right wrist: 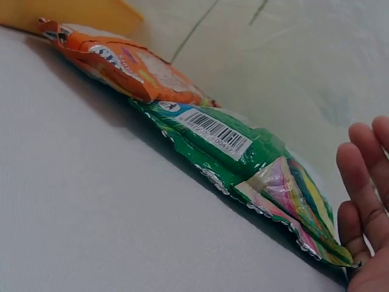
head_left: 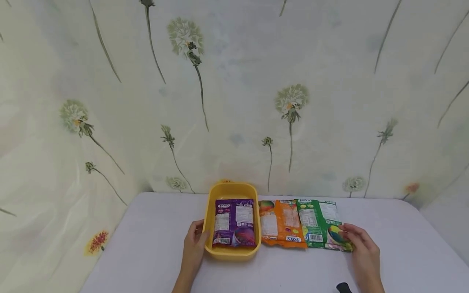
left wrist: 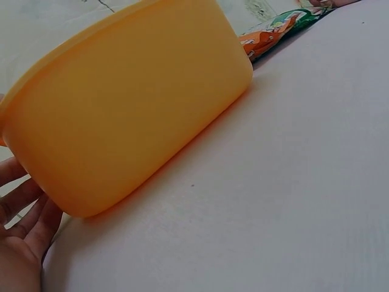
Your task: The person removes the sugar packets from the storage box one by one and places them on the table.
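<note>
A yellow plastic tub [head_left: 231, 256] stands on the table, and a purple candy bag [head_left: 234, 223] lies flat inside it. My left hand [head_left: 194, 244] touches the tub's left side; in the left wrist view its fingers [left wrist: 21, 198] lie fairly straight along the tub's wall. Right of the tub is an orange candy bag [head_left: 282, 224], next to a green candy bag [head_left: 318, 224]. At the green bag's right edge is my right hand [head_left: 362, 248]. The right wrist view shows the fingers [right wrist: 355, 173] extended beside the bag's corner, not curled round it.
A white cloth covers the table [head_left: 286, 272]. Behind it hangs a pale curtain [head_left: 234, 101] printed with dandelions. The end of a black object [head_left: 343, 287] shows at the bottom edge near my right wrist; its kind is unclear.
</note>
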